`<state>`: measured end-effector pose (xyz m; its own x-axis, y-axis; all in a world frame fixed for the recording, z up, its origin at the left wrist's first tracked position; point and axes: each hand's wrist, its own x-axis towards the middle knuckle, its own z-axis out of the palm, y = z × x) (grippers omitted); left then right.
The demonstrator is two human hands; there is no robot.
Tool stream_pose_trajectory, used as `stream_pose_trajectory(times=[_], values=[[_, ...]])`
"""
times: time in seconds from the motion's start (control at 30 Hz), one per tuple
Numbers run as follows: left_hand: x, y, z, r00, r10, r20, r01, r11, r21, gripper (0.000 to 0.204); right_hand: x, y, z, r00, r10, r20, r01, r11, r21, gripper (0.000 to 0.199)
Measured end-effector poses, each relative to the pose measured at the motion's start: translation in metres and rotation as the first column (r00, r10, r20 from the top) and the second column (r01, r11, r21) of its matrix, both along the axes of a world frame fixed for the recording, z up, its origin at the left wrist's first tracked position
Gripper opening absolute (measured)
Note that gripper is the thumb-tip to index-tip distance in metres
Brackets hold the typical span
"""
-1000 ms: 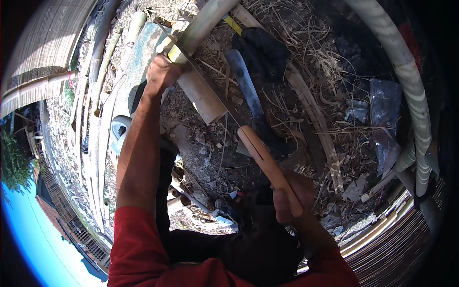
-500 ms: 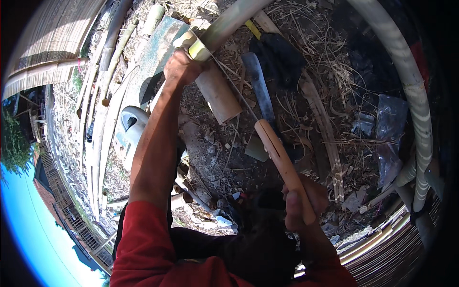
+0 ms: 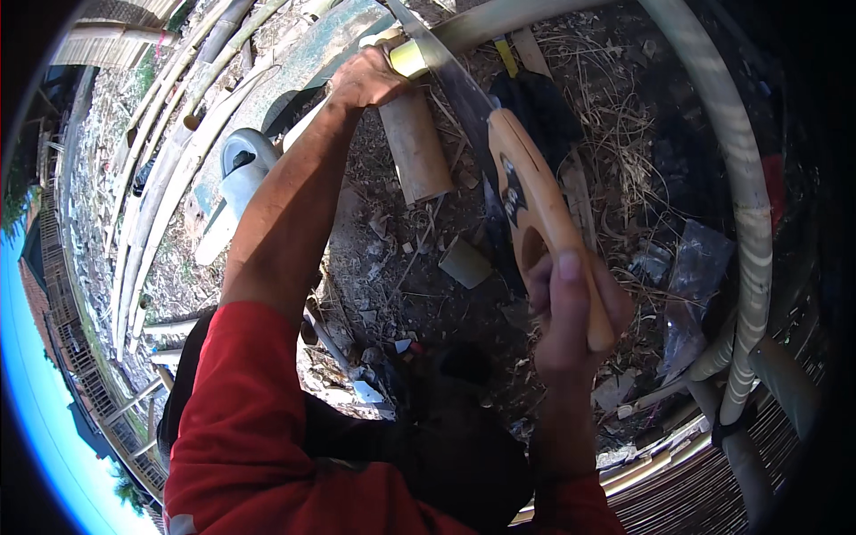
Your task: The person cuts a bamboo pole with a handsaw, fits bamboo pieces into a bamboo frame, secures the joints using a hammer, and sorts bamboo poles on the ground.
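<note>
The right hand (image 3: 571, 312) is closed around the pale wooden handle of a hand saw (image 3: 535, 209). The left hand (image 3: 366, 78) clamps the long pale bamboo pole (image 3: 499, 18) at far centre — stiff, smooth, likely to roll, so best held beside the dark blade.

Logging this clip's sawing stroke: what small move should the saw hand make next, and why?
Probably push the handsaw forward along the cut. The right hand grips its wooden handle drawn back near the body, while the blade's far end lies on the bamboo pole beside the left hand, which steadies the pole. The pole looks not yet severed.
</note>
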<state>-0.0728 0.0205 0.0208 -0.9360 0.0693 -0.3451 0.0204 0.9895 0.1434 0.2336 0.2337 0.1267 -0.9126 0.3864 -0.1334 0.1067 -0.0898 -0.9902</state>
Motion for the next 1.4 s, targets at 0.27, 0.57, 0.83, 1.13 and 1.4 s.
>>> stream_pose_trajectory(times=[0.27,0.57,0.83,1.13,1.4], values=[[0.013,0.006,0.019,1.0,-0.025,0.008,0.022,0.961,0.275,0.056,-0.017,-0.027,-0.028,1.0,0.018,0.008,-0.019,0.994,0.111,0.034],[0.009,0.032,-0.002,0.999,-0.049,-0.009,0.05,0.993,0.109,0.074,-0.102,-0.034,-0.025,0.999,0.036,0.036,-0.04,0.993,0.114,0.043],[0.014,-0.009,0.011,1.0,0.016,-0.004,-0.016,0.998,0.06,0.052,-0.007,-0.043,-0.026,0.995,-0.098,0.009,0.098,0.994,0.055,0.043],[-0.048,0.032,-0.181,0.853,0.227,-0.471,0.099,0.815,0.572,0.021,-0.138,-0.048,-0.039,0.99,-0.067,0.125,0.06,0.996,0.059,0.046],[-0.118,0.027,-0.264,0.792,-0.068,-0.607,0.327,-0.793,0.515,0.021,-0.134,-0.049,-0.032,0.983,-0.12,0.139,0.109,0.99,0.088,0.046]])
